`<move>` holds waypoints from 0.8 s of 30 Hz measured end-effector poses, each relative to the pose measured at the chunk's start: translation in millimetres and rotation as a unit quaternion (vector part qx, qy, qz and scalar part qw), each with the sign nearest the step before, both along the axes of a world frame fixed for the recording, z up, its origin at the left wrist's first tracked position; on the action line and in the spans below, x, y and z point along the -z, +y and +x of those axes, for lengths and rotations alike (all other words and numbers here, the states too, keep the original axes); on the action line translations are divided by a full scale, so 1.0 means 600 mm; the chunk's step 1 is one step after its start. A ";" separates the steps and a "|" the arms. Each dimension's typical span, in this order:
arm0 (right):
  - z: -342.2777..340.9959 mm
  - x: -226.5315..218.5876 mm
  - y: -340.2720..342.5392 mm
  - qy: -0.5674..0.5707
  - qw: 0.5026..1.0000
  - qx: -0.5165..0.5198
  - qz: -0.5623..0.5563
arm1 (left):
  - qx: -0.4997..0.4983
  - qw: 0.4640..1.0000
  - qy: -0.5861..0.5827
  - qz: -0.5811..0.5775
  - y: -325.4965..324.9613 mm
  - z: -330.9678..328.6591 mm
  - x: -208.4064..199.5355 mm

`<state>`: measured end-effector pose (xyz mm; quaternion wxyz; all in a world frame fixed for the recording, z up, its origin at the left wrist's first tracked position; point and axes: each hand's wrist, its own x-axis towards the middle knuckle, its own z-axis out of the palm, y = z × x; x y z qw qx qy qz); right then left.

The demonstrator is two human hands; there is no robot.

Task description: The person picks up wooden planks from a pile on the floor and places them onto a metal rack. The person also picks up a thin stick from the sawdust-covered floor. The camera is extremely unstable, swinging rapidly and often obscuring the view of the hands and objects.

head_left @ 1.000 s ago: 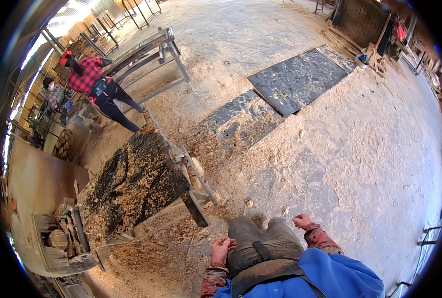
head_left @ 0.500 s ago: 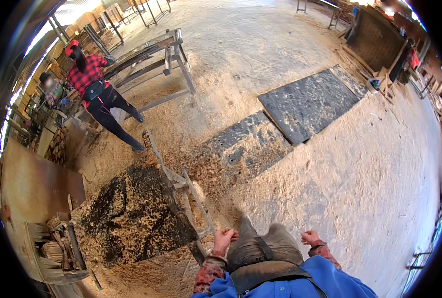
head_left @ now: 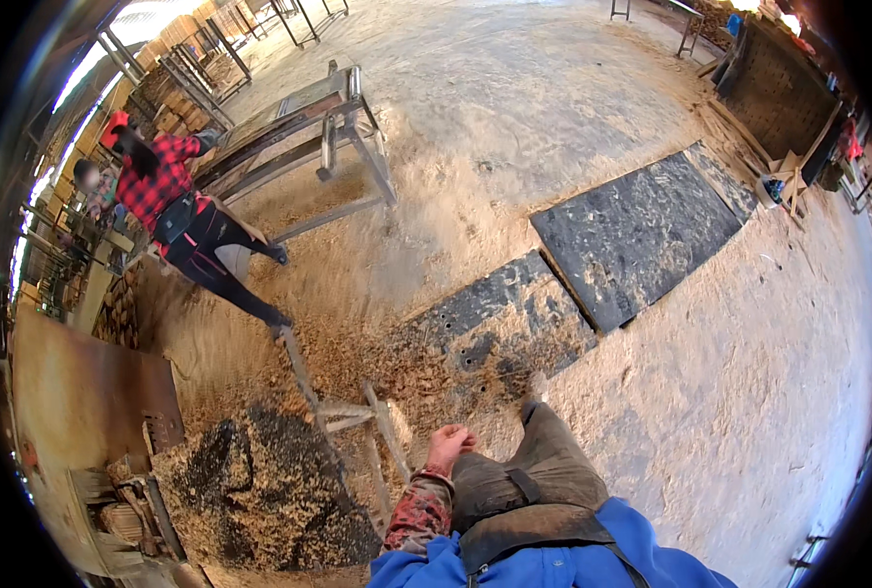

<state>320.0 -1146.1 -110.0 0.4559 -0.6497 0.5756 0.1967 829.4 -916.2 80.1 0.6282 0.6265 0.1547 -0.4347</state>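
My left hand (head_left: 450, 447), in a patterned sleeve, hangs in front of my left thigh with its fingers loosely curled in. Nothing shows in it. Nearest to it is a worn wooden frame (head_left: 303, 375) standing to the left. My right hand is out of view. Beyond that frame lies a dark sheet (head_left: 225, 461) strewn with wood chips. My own legs (head_left: 544, 453), in dusty brown trousers, are mid-stride with one foot forward by the dark floor plates.
Ahead lie a large dark plate (head_left: 642, 235) and a chip-covered plate (head_left: 504, 304). At the left a person (head_left: 176, 211) in a red checked shirt stands beside a long bench (head_left: 289, 127). A rusty panel (head_left: 93, 382) leans nearby. Scrap wood (head_left: 794, 181) lies far right.
I have stepped forward, so the floor plates and frame sit nearer. My right hand has left the view. My left hand stays curled. The person in red checks has leaned toward the bench.
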 end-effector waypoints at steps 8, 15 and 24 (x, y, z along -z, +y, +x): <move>0.449 -0.151 -0.404 -0.041 0.993 0.076 0.081 | -0.122 0.981 0.119 0.095 0.014 0.046 0.083; 0.860 -0.211 -0.609 -0.170 0.985 0.004 0.008 | -0.096 0.976 0.095 0.170 -0.044 0.100 0.127; 1.025 -0.155 -0.663 -0.132 0.989 0.053 0.050 | 0.340 0.897 -0.182 0.217 -0.201 0.475 0.275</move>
